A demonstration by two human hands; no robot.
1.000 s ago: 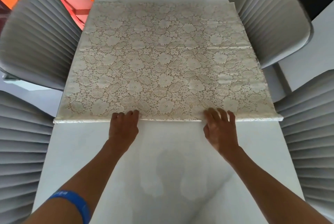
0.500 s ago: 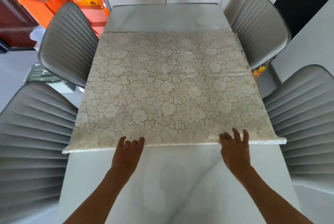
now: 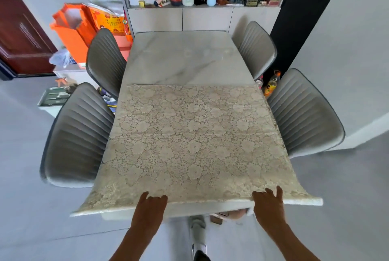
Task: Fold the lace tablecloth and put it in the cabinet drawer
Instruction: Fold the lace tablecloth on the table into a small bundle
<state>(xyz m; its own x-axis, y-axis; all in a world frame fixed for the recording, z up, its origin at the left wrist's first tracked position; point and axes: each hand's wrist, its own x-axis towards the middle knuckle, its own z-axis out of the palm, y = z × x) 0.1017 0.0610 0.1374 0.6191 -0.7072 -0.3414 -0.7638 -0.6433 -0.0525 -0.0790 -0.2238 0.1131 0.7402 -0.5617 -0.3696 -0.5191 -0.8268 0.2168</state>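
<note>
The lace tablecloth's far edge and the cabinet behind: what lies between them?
In the head view, only bare marble table lies between the lace tablecloth and the cabinet.

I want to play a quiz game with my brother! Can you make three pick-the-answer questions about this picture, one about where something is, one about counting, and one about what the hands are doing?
1. Where does the lace tablecloth lie?
A. on the near half of the table
B. on a chair
C. on the floor

2. How many grey chairs stand round the table?
A. two
B. four
C. six

3. What are both hands doing?
A. holding the cloth's near edge
B. resting on a chair
C. carrying a bottle

Answers: 1 A, the far marble half is bare. 2 B, two on each side. 3 A, the left hand and right hand both grip that edge.
</note>
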